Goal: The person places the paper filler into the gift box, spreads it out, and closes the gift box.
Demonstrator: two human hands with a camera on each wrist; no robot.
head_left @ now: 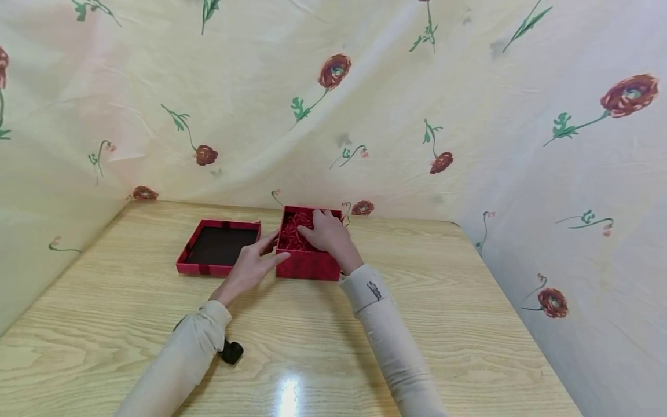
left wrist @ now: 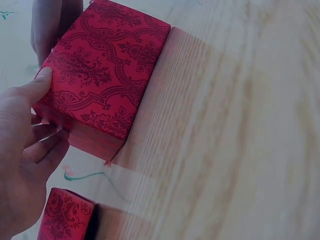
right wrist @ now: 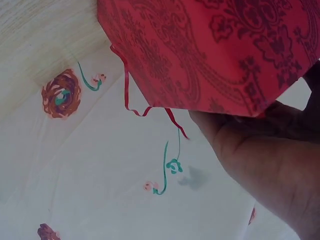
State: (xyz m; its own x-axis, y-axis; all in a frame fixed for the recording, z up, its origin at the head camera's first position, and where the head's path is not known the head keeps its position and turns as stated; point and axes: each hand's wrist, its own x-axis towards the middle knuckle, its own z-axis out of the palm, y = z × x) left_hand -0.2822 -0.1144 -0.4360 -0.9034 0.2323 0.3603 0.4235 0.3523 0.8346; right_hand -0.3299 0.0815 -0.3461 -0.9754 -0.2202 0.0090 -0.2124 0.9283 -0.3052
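Observation:
An open red box [head_left: 307,265] with a dark floral pattern stands at the back of the table, holding red shredded paper [head_left: 293,233]. My left hand [head_left: 249,269] steadies its front left corner; the left wrist view shows the thumb on the patterned front and the other fingers along the side. Over the box's right part, my right hand [head_left: 330,234] reaches down into the paper, its fingertips hidden there. In the right wrist view the box wall [right wrist: 215,55] covers most of that hand, and loose red strands [right wrist: 126,85] hang over the rim.
A matching red lid [head_left: 215,270] lies left of the box, its black inside facing up. Under my left forearm sits a small black object [head_left: 231,352], partly covered by the sleeve. Behind the wooden table [head_left: 458,324] hangs a flower-patterned cloth [head_left: 260,116].

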